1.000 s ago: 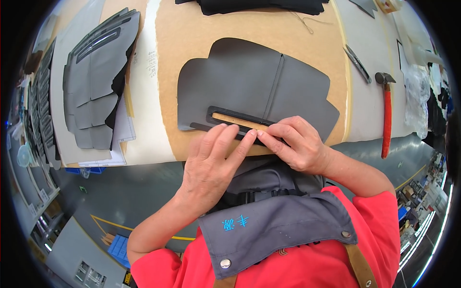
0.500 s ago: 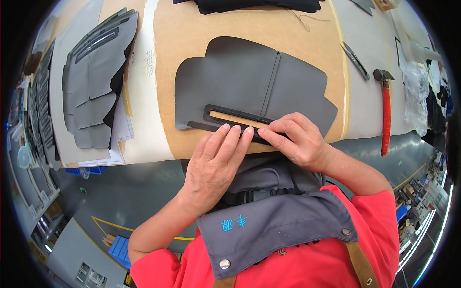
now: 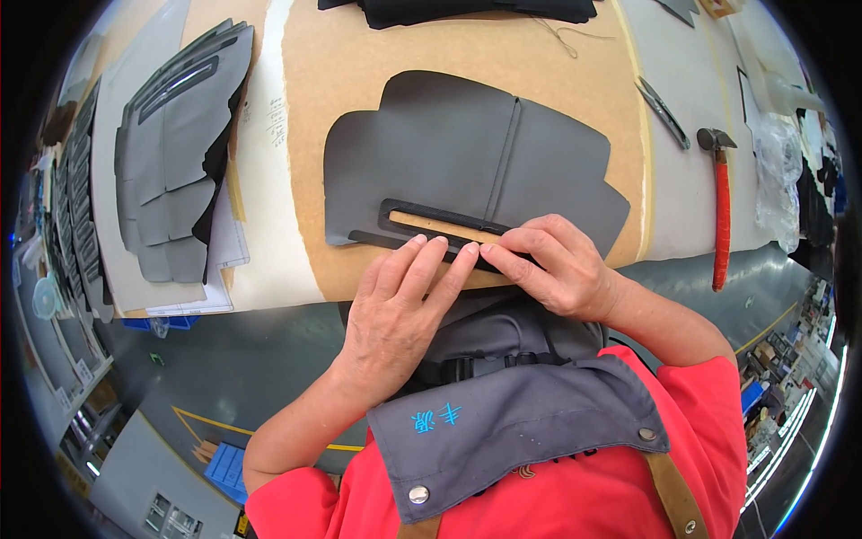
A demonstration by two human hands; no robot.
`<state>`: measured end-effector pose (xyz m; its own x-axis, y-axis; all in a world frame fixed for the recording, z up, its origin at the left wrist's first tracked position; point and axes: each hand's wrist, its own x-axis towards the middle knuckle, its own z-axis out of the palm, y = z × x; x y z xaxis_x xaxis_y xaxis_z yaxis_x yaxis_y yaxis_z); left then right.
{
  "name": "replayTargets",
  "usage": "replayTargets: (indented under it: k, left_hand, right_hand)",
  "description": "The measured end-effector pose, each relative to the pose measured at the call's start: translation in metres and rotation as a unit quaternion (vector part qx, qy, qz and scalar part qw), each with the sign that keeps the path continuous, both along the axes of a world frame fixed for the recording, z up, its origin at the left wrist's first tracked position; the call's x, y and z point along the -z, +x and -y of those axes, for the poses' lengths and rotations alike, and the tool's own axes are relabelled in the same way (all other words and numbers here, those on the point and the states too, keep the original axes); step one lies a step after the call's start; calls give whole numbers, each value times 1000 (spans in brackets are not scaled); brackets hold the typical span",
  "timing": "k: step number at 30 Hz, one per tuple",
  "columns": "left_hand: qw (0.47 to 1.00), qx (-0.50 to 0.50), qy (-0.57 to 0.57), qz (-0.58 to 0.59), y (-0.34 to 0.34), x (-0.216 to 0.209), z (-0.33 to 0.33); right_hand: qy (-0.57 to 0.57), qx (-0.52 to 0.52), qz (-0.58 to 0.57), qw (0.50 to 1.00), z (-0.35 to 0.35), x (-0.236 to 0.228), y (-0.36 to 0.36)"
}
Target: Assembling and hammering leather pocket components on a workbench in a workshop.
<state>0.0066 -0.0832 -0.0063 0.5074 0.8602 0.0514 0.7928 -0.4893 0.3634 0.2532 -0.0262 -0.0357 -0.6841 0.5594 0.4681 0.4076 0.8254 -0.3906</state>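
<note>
A large dark grey cut leather piece point(image 3: 467, 153) lies flat on a tan board point(image 3: 341, 99). A long slot is cut in its lower part, framed by a darker strip point(image 3: 422, 216). My left hand point(image 3: 400, 305) lies flat with its fingertips pressing the lower edge of that strip. My right hand point(image 3: 552, 265) presses the strip's right end with its fingers, touching my left fingertips. Neither hand grips anything.
A stack of matching grey cut pieces point(image 3: 175, 144) lies at the left on white paper. A red-handled hammer point(image 3: 720, 202) and metal snips point(image 3: 663, 112) lie at the right. Black material point(image 3: 467, 9) lies at the far edge. A clear plastic bag point(image 3: 777, 180) sits far right.
Both hands stay pressed on the strip; the fingertips have shifted slightly along its lower edge. The leather piece has not moved.
</note>
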Motion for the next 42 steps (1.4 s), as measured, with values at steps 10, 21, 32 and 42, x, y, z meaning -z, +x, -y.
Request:
replayTargets:
  k: [10,21,32,42]
  left_hand:
    - [1000,7,12,-25,1,-1,2]
    - [1000,7,14,-19,3,-1,1]
    - [998,29,22,-58,0,-6,-1]
    - [999,3,19,-25,-1,2,8]
  right_hand:
    - [-110,58,-36,992,5,-4,2]
    - [-15,10,8,1000,3,-3,9]
    - [12,3,1,1000,4,0,10]
    - [27,-8,-1,1000,3,1,8]
